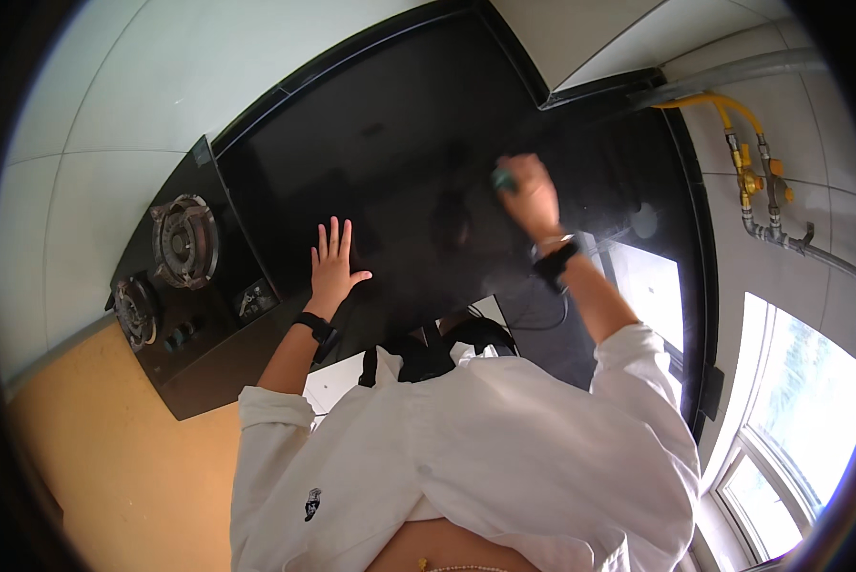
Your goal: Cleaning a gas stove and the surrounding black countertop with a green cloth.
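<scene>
Before me lies a glossy black countertop point(399, 157). My left hand point(336, 261) rests palm down near its front edge, fingers spread, holding nothing. Farther right, my right hand point(531, 193) is closed on a small green object point(503, 179) at the counter's surface. Motion blur and the fingers hide what kind of object it is. Both wrists wear black bands. A dark cable point(542, 325) curves beside the counter's front edge, below my right forearm.
At the left, a gas stove point(238, 268) with two burners adjoins the counter. Yellow gas hoses and valves point(750, 179) are fixed to the tiled wall at the right. A pale cabinet or boxed column point(578, 36) juts in at the back. A window point(807, 400) stands at the lower right.
</scene>
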`<state>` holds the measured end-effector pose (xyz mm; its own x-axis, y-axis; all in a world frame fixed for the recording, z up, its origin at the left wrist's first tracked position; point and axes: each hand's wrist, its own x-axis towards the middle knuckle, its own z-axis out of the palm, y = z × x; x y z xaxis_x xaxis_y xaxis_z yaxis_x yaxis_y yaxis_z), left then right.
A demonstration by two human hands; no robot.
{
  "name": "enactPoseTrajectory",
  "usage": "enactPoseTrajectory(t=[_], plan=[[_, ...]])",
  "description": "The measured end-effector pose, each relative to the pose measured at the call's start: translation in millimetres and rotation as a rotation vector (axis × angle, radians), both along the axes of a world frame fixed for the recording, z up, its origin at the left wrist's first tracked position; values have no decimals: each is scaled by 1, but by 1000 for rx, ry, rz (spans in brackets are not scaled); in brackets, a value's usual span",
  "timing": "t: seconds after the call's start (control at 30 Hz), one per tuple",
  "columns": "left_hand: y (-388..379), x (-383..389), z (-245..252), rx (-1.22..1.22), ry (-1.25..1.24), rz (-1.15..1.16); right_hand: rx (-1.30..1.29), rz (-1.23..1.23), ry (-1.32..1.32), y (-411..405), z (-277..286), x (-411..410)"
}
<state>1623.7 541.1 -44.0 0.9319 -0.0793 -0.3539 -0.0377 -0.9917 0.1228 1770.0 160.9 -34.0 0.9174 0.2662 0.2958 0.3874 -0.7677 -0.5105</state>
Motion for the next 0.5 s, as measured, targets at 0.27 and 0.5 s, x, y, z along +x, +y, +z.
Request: enactPoseTrajectory(t=[0.27,0.5], plan=[[-3,3,8,11,51,-15,63,942,649,73,14,-119],[-3,3,10,-18,57,-9,195,-235,292,-62,20,-54]])
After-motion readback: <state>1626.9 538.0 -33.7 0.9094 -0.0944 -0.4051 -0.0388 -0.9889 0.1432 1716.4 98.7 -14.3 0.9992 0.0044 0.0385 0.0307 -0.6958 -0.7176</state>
